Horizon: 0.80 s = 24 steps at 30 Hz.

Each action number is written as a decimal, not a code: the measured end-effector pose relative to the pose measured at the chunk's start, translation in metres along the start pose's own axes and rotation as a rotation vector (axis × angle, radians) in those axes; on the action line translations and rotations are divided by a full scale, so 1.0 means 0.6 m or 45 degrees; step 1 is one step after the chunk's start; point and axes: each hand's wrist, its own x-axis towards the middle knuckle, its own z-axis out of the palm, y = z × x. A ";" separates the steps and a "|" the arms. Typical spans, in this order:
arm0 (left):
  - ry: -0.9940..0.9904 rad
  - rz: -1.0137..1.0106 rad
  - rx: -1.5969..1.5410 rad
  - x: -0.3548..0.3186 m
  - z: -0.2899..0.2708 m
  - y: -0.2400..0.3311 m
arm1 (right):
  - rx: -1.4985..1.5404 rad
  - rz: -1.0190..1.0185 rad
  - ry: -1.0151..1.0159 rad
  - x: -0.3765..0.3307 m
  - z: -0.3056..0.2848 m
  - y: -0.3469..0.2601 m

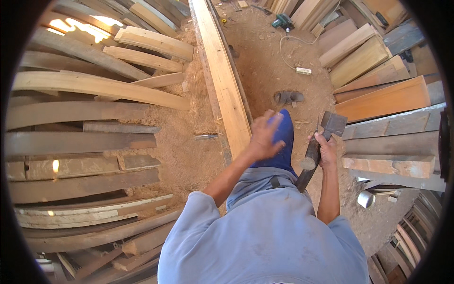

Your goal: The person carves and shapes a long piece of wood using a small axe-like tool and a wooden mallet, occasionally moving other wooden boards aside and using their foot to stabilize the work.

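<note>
My left hand [263, 137] is raised over my blue-clad leg, just right of a long pale wooden plank [221, 61]. Its fingers are spread and slightly blurred, with nothing in them. My right hand [326, 150] grips a hand adze [312, 152] that has a broad, flat, dark metal blade at the top and a worn wooden handle. A pale round wooden end shows beside that hand, and a dark shaft runs down toward my lap. The plank runs away from me, on top of a darker beam.
Stacked boards [85, 142] line the left; more planks [383, 102] lean at the right. Sawdust covers the floor [184, 161]. A green power tool [283, 22] with a pale cord leads to a white power strip [303, 71]. A metal tool [206, 137] lies by the plank.
</note>
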 end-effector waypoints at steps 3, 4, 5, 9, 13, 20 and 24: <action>-0.148 0.365 -0.099 -0.013 0.028 0.104 | 0.031 -0.071 -0.065 -0.026 0.002 -0.007; -0.144 0.458 -0.158 -0.011 0.032 0.124 | 0.040 -0.094 -0.098 -0.036 0.011 -0.012; -0.154 0.559 -0.219 -0.008 0.032 0.144 | 0.055 -0.119 -0.119 -0.049 0.018 -0.014; -0.044 0.739 -0.466 0.020 -0.010 0.188 | 0.259 -0.176 -0.360 -0.076 0.039 -0.010; 0.294 0.227 -0.834 0.044 -0.089 0.220 | 0.264 -0.063 -0.624 -0.110 0.056 -0.023; 0.544 -0.102 -0.672 0.063 -0.131 0.160 | 0.039 -0.220 -0.600 -0.108 0.099 -0.041; 0.460 -0.230 -0.692 0.057 -0.112 0.087 | -0.052 -0.394 -0.561 -0.091 0.117 -0.098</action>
